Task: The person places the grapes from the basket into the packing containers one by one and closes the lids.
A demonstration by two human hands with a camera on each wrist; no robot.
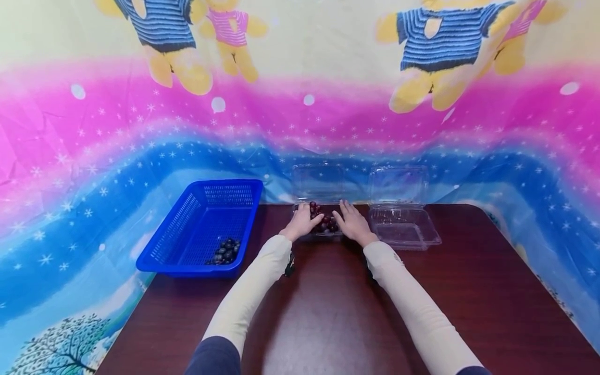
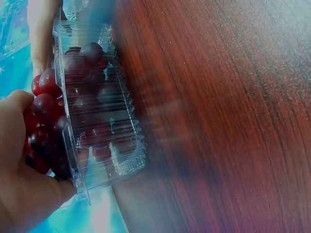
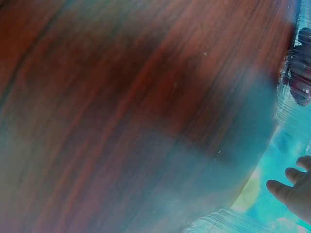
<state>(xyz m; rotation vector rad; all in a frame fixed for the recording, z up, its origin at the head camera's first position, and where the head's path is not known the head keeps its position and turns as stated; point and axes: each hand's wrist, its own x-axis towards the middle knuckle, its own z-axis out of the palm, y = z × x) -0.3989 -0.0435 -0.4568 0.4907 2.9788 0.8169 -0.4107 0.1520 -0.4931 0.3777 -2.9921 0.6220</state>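
A bunch of dark red grapes (image 1: 327, 225) lies in a clear hinged plastic box (image 2: 130, 158) at the table's far edge, its lid standing up. My left hand (image 1: 298, 223) is at the box's left side; the left wrist view shows its thumb near the rim and its fingers against grapes heaped above it. On the right side is my right hand (image 1: 354, 225), fingers extended and spread, its thumb close to the grapes. Only part of the right hand shows in the right wrist view, so its exact contact is hard to tell.
To the left stands a blue plastic basket (image 1: 161, 250) with dark grapes (image 1: 226, 252) in its near right corner. Another clear box (image 1: 404, 235) stands with its lid up right of my right hand. A patterned cloth (image 1: 309, 125) hangs behind the brown table (image 1: 323, 312).
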